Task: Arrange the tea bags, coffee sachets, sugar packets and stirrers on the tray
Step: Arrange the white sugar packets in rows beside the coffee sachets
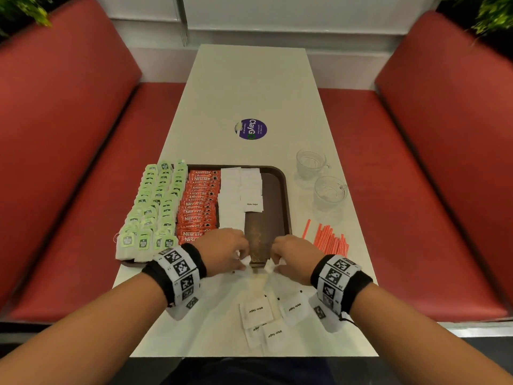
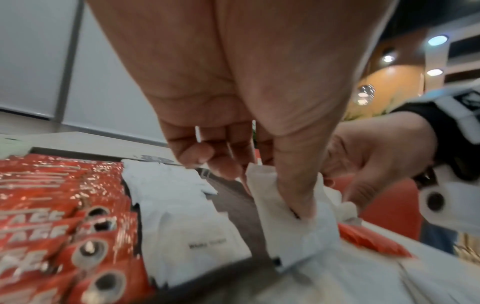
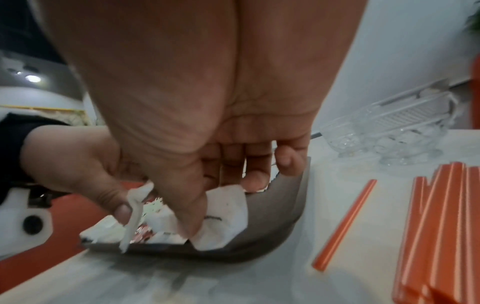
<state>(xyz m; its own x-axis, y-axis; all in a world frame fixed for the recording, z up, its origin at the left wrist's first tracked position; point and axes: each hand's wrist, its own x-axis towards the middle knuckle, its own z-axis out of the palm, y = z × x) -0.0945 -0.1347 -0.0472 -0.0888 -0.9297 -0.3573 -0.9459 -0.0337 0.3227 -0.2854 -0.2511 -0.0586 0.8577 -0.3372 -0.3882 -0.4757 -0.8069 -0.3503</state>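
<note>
left hand [image 1: 226, 250]: fingers pinch a white paper sugar packet [image 2: 291, 207]
right hand [image 1: 291, 254]: pinches another
gap: brown plastic tray [image 1: 286, 195], bare strip just beyond both hands

Stirrers [image 1: 330, 240] right of tray [image 1: 286, 201]

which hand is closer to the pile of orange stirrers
Right. The right hand is just beside the orange stirrers, at the tray edge; the left hand sits farther over, near the coffee sachets.

Left hand [image 1: 222, 250] and right hand [image 1: 291, 254] close together, fingers pinching
</note>
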